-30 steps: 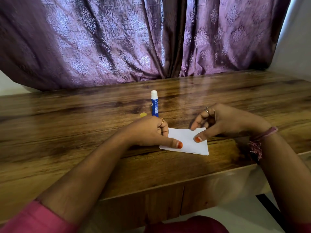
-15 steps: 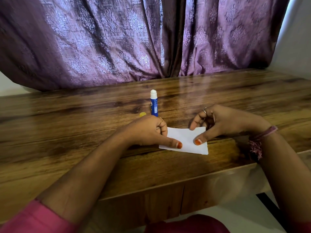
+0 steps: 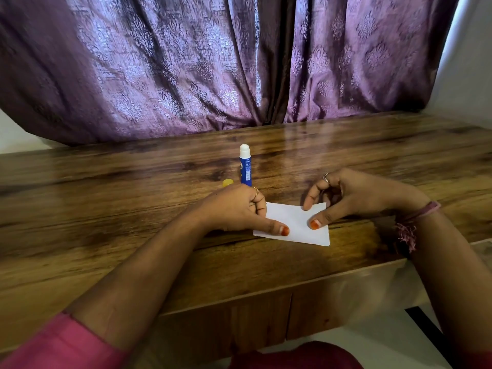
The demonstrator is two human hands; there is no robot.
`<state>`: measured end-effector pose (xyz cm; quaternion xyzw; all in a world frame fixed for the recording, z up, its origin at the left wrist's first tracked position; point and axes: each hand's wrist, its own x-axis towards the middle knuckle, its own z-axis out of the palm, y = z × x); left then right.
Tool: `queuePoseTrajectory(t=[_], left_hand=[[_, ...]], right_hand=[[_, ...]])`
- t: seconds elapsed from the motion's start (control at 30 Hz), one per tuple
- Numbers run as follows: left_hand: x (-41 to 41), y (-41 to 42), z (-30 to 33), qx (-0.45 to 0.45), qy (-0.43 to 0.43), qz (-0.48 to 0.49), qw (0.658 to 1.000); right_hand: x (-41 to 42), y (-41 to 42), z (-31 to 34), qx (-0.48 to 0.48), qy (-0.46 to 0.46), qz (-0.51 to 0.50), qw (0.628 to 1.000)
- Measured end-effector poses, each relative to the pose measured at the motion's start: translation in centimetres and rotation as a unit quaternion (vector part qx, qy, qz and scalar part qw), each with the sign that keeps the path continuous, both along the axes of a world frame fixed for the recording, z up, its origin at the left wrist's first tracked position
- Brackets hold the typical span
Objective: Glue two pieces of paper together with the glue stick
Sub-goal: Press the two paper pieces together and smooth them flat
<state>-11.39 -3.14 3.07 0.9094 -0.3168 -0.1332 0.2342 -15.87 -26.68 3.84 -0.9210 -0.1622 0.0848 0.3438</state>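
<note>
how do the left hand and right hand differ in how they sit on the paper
The left hand is curled into a loose fist with its thumb pressing the white paper near the left edge; the right hand is more spread, fingers arched. The left hand wears a thin gold-coloured ring, the right hand a silver-coloured one and a wrist thread. Both thumbs have orange nails and press the paper flat on the wooden table.

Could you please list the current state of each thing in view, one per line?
glue stick: upright on the table, uncapped, untouched.
yellow cap: off the stick, on the table beside it.
white paper: flat on the table, pressed by both thumbs.
left hand: fingers curled, thumb on the paper.
right hand: thumb and a fingertip on the paper.
</note>
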Motion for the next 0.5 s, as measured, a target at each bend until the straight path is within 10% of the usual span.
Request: queuePoseTrajectory(t=[0.5], left_hand=[[0.2,0.3,-0.1,-0.015,-0.013,-0.015,1.0]], right_hand=[[-1.5,3.3,0.1,0.084,-0.063,0.046,0.993]])
